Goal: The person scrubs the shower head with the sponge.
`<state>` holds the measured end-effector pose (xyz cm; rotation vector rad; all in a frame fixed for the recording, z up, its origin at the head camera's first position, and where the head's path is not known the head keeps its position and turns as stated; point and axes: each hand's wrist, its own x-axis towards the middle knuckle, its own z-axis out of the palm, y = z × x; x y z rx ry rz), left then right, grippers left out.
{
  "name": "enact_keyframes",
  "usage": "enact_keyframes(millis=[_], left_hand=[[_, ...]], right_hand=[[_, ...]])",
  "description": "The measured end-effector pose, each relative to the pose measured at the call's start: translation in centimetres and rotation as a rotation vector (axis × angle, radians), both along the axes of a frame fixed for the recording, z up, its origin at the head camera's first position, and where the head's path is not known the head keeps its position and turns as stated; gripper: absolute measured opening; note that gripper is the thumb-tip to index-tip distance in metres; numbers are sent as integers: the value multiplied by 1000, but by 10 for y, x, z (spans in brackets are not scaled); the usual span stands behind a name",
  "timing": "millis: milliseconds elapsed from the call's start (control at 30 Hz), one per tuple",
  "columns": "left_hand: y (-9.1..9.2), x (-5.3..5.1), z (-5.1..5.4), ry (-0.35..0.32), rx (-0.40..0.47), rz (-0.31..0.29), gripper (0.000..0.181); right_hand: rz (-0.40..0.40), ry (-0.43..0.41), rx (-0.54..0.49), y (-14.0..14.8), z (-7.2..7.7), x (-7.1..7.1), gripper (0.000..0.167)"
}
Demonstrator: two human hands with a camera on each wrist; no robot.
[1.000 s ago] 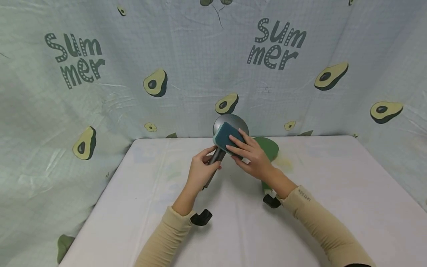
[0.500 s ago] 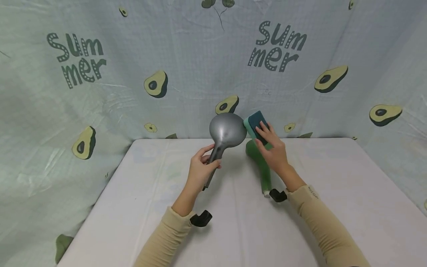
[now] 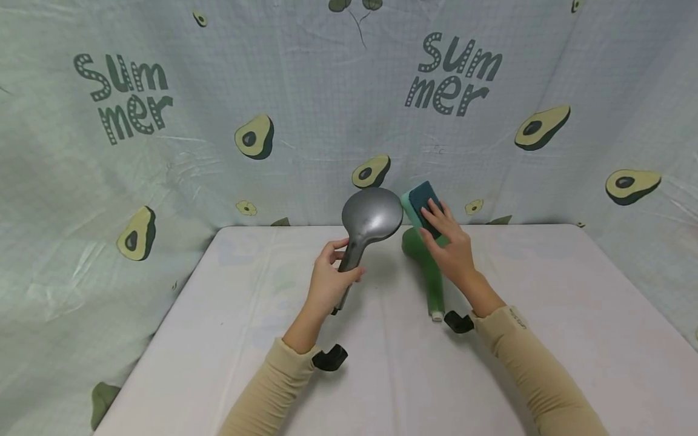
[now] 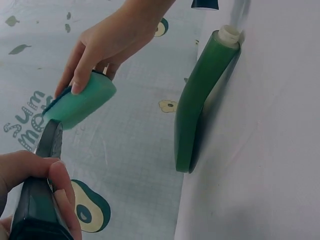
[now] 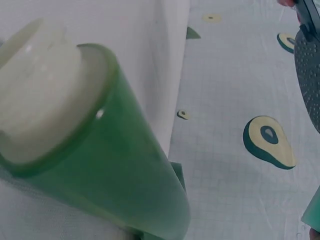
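My left hand [image 3: 327, 283] grips the handle of a grey shower head [image 3: 373, 213], held tilted above the table with its smooth back up in the head view. Its perforated face [image 5: 309, 80] shows at the right of the right wrist view. My right hand [image 3: 454, 249] pinches a sponge [image 3: 426, 206], dark teal on one side and light green [image 4: 85, 102] on the other, at the right edge of the shower head. Whether they touch is unclear. Below the right hand, a green shower head [image 3: 432, 278] with a white threaded end lies on the table.
The white-covered table [image 3: 294, 375] ends at a hanging sheet [image 3: 316, 91] printed with avocados and lettering. Black wrist mounts [image 3: 329, 358] stick out beside both cuffs. The green shower head's threaded end [image 4: 229, 34] points toward the near side.
My right hand and the sponge have moved right, off the back of the grey shower head to its right edge. The left hand keeps its grip, nearly still.
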<state>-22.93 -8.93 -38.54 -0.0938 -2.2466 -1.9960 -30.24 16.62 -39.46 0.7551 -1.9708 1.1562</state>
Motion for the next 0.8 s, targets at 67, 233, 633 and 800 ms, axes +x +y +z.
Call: enact_keyframes(millis=[67, 233, 633, 800], left_hand=[[0, 0, -1, 0, -2, 5, 61], [1, 1, 1, 7, -26, 40, 60], [3, 2, 4, -37, 186, 86, 57], [4, 4, 5, -41, 209, 1, 55]], right_hand=[[1, 1, 2, 2, 0, 1, 46], [-1, -4, 15, 5, -1, 3, 46], [21, 8, 32, 5, -6, 6, 47], [52, 32, 44, 0, -6, 7, 48]])
